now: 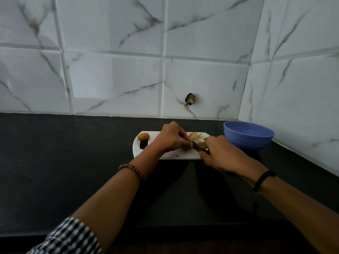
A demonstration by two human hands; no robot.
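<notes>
Just right of the frame's centre, a small brownish food piece (pixel 187 146) sits on a white cutting board (pixel 174 155). It is pinched under the curled fingertips of the left hand (pixel 170 138) and mostly hidden by them (we cannot tell what kind of food it is). The right hand (pixel 220 153) grasps a knife (pixel 197 147), its dark blade angled up and left to meet the piece right beside the left fingertips. We judge this to be the slicing step, mid-cut.

Pale cut pieces (pixel 194 135) lie along the board's upper edge, just behind the hands, and an orange-brown lump (pixel 143 136) rests at its left end. A blue bowl (pixel 247 138) stands just right of the board, near the corner of the wall. Board and bowl sit on a black counter (pixel 73 162) across the lower half of the frame, with marbled white tiles (pixel 113 79) filling the upper half.

The next move, as we read it, calls for a steady downward press of the blade. The left fingertips need to be tucked clear of the edge, then reset further along the piece for another slice.
</notes>
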